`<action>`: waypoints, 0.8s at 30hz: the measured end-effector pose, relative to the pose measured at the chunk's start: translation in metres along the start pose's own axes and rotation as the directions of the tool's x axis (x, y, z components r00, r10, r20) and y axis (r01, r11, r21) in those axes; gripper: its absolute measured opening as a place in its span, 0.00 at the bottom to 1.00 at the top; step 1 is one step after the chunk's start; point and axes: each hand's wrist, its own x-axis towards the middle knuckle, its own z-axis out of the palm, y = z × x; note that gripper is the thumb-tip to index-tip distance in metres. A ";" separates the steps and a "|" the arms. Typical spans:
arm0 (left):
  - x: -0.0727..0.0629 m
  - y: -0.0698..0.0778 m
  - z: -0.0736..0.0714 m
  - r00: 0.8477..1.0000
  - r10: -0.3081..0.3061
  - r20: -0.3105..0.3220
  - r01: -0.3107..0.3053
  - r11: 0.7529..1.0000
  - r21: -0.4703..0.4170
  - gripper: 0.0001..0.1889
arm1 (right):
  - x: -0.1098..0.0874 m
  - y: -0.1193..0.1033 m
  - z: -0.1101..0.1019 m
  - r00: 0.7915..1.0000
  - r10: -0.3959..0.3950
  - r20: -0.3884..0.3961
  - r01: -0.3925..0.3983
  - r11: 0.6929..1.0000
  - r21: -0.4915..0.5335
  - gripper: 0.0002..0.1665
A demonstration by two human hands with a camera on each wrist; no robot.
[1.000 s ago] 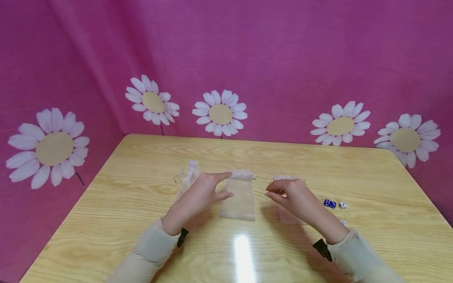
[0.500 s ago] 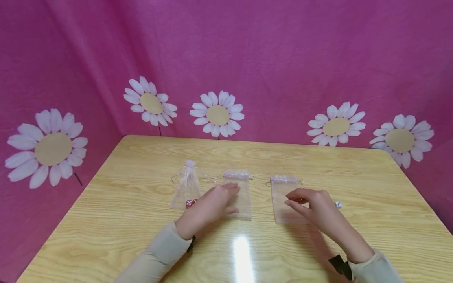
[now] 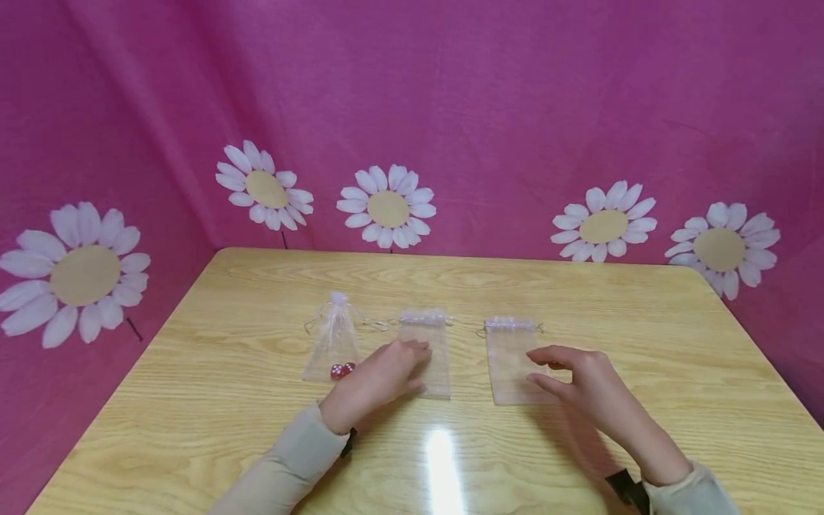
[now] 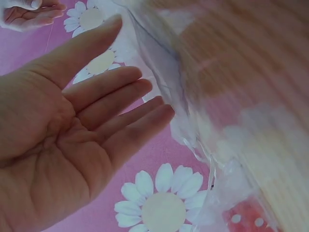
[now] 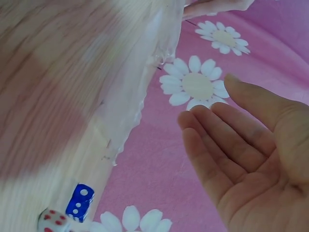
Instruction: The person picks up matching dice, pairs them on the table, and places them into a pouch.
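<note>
Both grips are wide and hold nothing. The left hand [image 3: 383,373], fingers straight and thumb apart, lies over the middle bag [image 3: 439,368]; whether it touches the mesh cannot be told. The right hand [image 3: 584,378], thumb and fingers parted, hangs above the near right corner of the right bag [image 3: 510,366]. Both bags lie flat on the worktop [image 3: 257,443]. Left of them, the left bag [image 3: 330,342] is gathered at its neck, with two red dice [image 3: 337,371] inside. A blue die [image 5: 81,200] and a white die [image 5: 52,221] lie outside the bags. Likely faults: a low sweep of either hand could drag the light mesh; neighbouring cords [image 3: 376,323] could snag; a brush of the right hand could scatter the loose dice.
</note>
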 end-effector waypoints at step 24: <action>0.003 -0.004 0.001 0.993 -0.035 0.109 0.033 0.999 0.020 0.18 | -0.020 0.062 -0.025 0.989 0.145 0.001 -0.145 0.987 -0.075 0.14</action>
